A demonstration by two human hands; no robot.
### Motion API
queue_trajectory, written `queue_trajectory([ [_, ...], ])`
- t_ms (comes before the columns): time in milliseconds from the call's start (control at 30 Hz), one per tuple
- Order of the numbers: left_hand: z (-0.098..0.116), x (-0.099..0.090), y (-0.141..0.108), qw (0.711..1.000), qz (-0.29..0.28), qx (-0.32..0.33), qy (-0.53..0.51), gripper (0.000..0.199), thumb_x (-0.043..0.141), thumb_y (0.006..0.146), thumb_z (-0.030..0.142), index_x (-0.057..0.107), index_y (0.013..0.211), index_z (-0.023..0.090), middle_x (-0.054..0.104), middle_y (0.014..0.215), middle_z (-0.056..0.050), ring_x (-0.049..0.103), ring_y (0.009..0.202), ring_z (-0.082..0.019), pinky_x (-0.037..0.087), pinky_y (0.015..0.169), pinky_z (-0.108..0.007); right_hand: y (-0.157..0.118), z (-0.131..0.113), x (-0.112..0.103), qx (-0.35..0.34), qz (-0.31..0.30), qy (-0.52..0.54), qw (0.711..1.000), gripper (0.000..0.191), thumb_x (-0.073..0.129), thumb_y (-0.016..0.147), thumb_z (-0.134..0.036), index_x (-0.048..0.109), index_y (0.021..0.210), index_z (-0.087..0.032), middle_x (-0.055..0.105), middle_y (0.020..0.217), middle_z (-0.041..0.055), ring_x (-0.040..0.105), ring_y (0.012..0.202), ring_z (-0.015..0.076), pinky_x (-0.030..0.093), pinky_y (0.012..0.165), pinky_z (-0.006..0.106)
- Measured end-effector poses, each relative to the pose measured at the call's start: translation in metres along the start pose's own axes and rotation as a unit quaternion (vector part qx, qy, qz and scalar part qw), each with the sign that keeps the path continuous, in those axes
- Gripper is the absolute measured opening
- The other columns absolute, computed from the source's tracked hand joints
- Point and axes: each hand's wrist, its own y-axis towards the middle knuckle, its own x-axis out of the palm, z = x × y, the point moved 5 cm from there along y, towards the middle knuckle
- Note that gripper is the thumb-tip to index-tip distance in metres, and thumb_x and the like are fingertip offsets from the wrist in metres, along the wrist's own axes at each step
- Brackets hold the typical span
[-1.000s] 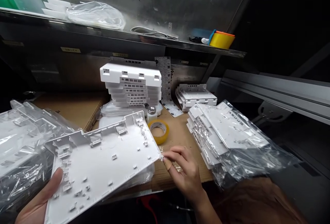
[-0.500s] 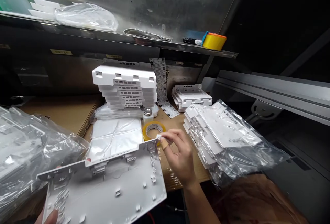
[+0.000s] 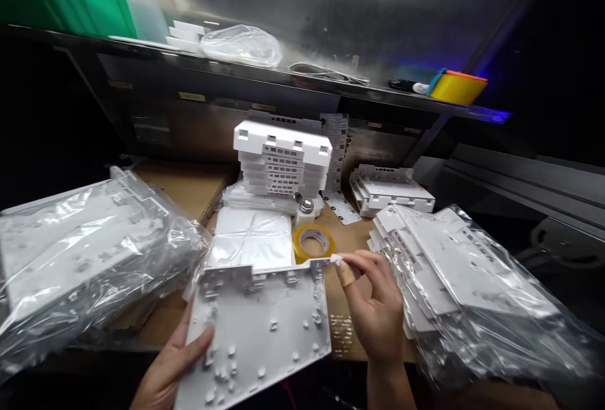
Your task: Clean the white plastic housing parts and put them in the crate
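— Left hand (image 3: 172, 369)?
— Under and along the near left edge of the white plastic panel (image 3: 259, 325), thumb laid on its ribbed inner face, fingers hidden beneath. Holding it up, tilted toward the camera.

— Right hand (image 3: 373, 309)?
— Pinched narrow at the panel's far right corner, fingertips (image 3: 347, 261) closed on a small white bit (image 3: 336, 259) there. Cannot tell what that bit is.

— Just beyond the hands?
— Roll of clear tape (image 3: 313, 241) lying flat just past the pinching fingers. Beside it, behind the panel's far edge, a flat white packet in film (image 3: 253, 237). Farther back a stack of white housings (image 3: 282, 158), with a small metal knob (image 3: 306, 205) at its foot and a perforated strip (image 3: 336, 164) hanging to its right. A lower stack of trays (image 3: 390, 189) farther right.

— Crowding either side?
— Left of the left hand, a bulky clear bag of panels (image 3: 89, 252), close to the held panel. Right of the right hand, another bag of stacked panels (image 3: 467, 284), almost touching the knuckles. Brown cardboard (image 3: 186, 183) on the bench beneath.

— Above?
— A metal shelf (image 3: 307, 82) with a crumpled clear bag (image 3: 241, 45), a bottle (image 3: 142, 10) and a yellow roll (image 3: 456, 87).
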Motion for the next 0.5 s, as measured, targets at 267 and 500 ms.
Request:
queue_trajectory([
  [267, -0.03, 0.056, -0.015, 0.997, -0.066, 0.027, -0.009, 0.069, 0.071, 0.089, 0.021, 0.049, 0.145, 0.053, 0.06, 0.151, 0.009, 0.044, 0.147, -0.026, 0.036, 0.122, -0.039, -0.005, -0.079, 0.048, -0.095, -0.065, 0.098, 0.988, 0.024, 0.068, 0.092, -0.008, 0.071, 0.112, -0.021, 0.065, 0.101, 0.0046, 0.066, 0.092, 0.0161, 0.058, 0.083, 0.029],
  [500, -0.032, 0.058, -0.014, 0.993, -0.094, 0.072, 0.015, 0.067, 0.073, 0.09, 0.026, 0.049, 0.146, 0.054, 0.054, 0.155, 0.012, 0.038, 0.152, -0.023, 0.032, 0.124, -0.034, -0.005, -0.075, 0.053, -0.105, -0.037, 0.065, 0.992, 0.022, 0.068, 0.092, -0.007, 0.072, 0.109, -0.02, 0.065, 0.101, 0.0054, 0.066, 0.092, 0.0173, 0.057, 0.083, 0.032],
])
